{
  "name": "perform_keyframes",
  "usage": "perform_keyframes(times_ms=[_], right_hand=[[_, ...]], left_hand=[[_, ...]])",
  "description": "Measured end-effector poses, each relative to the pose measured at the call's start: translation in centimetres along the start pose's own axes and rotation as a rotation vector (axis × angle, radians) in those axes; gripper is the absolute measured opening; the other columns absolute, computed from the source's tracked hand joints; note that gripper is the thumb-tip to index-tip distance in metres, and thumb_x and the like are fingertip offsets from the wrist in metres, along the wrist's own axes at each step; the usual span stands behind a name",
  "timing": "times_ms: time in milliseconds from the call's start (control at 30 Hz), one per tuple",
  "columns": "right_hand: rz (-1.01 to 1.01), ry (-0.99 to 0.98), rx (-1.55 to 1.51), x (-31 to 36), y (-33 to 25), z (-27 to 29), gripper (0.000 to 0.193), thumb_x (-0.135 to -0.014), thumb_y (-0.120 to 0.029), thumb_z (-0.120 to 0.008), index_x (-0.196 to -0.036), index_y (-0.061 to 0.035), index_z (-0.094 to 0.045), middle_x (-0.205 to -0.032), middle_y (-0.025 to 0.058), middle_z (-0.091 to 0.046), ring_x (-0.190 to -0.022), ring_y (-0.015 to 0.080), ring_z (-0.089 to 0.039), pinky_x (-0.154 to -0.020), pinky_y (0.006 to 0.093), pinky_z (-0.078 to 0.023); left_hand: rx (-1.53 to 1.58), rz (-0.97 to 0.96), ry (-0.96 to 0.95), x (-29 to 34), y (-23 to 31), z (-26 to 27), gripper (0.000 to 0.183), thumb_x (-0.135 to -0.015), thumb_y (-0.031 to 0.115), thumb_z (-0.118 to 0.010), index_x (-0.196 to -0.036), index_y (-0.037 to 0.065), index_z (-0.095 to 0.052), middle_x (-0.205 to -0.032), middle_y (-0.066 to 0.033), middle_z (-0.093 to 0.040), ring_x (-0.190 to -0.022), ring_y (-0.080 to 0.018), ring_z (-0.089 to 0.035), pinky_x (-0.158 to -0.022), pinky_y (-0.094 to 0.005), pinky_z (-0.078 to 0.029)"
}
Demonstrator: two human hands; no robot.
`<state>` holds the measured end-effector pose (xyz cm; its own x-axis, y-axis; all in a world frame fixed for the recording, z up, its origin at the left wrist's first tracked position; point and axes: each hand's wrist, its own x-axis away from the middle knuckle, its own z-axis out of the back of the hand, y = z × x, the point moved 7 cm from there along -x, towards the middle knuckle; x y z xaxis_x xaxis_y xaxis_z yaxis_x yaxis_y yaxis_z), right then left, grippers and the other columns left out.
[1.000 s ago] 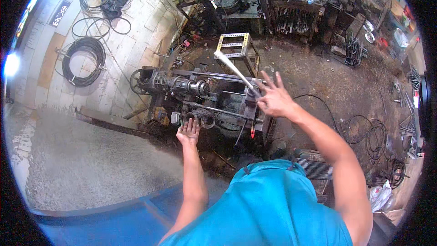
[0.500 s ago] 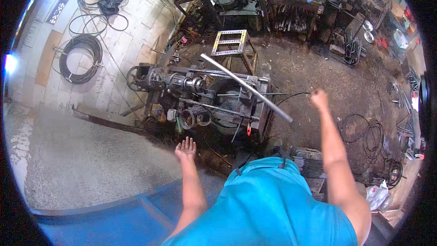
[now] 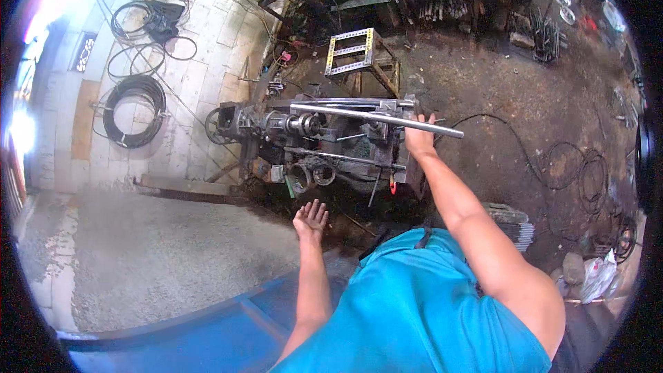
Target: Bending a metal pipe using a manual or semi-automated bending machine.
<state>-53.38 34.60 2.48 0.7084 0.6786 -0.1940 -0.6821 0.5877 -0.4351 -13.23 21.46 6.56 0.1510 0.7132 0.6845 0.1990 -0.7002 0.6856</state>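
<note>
A long silvery metal bar (image 3: 376, 118) lies slantwise across the top of a greasy lathe-like machine (image 3: 338, 155), its right end jutting past the machine. My right hand (image 3: 420, 141) is at that end, with the bar passing over the hand and fingertips showing on its far side. The fingers appear to be around it, though the bar partly hides them. My left hand (image 3: 312, 220) is held palm up near the machine's front, fingers spread, holding nothing. Close to it are two ring-shaped metal parts (image 3: 311, 174). A red-handled tool (image 3: 392, 186) hangs at the machine's front right.
A metal stand (image 3: 352, 52) is behind the machine. Coiled cable (image 3: 128, 112) lies on pale tiles to the left, and more black cable (image 3: 587, 179) on the dark floor to the right. Workbenches line the back. A blue surface (image 3: 207, 338) is at lower left.
The bar has swung from a steep diagonal to a nearly level line. My right hand has moved left from beyond the machine to the bar's end. The left hand stays open; the view has shifted slightly.
</note>
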Motion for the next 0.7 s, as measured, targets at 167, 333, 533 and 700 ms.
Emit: perform_keyframes(times_ms=[167,333,533,700], right_hand=[[0.029,-0.003,-0.188,2.1,4.5,-1.0,0.021,-0.076,-0.008,-0.052,-0.094,-0.0038,-0.063,-0.099,0.0197,-0.061,-0.095,0.0380,-0.057,-0.083,0.0488,-0.044],[-0.290,-0.103,-0.202,8.6,15.7,2.3,0.019,-0.071,-0.013,-0.059,-0.084,-0.0026,-0.068,-0.089,0.0202,-0.064,-0.083,0.0391,-0.061,-0.074,0.0450,-0.050],[-0.917,-0.073,-1.129,17.1,23.1,-3.7,0.022,-0.079,-0.014,-0.061,-0.097,-0.0024,-0.065,-0.092,0.0147,-0.065,-0.083,0.0303,-0.064,-0.076,0.0415,-0.051],[-0.971,0.157,-2.243,10.5,10.8,-3.0,0.020,-0.084,-0.001,-0.054,-0.104,-0.0015,-0.056,-0.096,0.0110,-0.061,-0.092,0.0247,-0.062,-0.081,0.0400,-0.053]], left_hand=[[-0.099,-0.019,-0.037,-0.4,0.2,0.3,0.052,-0.092,0.030,-0.037,-0.136,0.004,-0.033,-0.136,-0.0141,-0.046,-0.120,-0.0358,-0.050,-0.093,-0.0483,-0.044],[-0.176,0.000,-0.037,-1.2,-0.6,-1.0,0.052,-0.093,0.032,-0.037,-0.136,0.003,-0.033,-0.136,-0.0151,-0.046,-0.116,-0.0366,-0.052,-0.088,-0.0479,-0.048],[-0.285,0.085,-0.109,-2.6,-3.5,-7.3,0.039,-0.092,0.029,-0.041,-0.122,0.005,-0.045,-0.129,-0.0145,-0.054,-0.114,-0.0370,-0.054,-0.091,-0.0510,-0.045],[-0.518,0.034,-0.215,-3.0,-4.0,-12.8,0.046,-0.094,0.033,-0.038,-0.129,0.002,-0.040,-0.135,-0.0138,-0.048,-0.114,-0.0335,-0.054,-0.091,-0.0447,-0.046]])
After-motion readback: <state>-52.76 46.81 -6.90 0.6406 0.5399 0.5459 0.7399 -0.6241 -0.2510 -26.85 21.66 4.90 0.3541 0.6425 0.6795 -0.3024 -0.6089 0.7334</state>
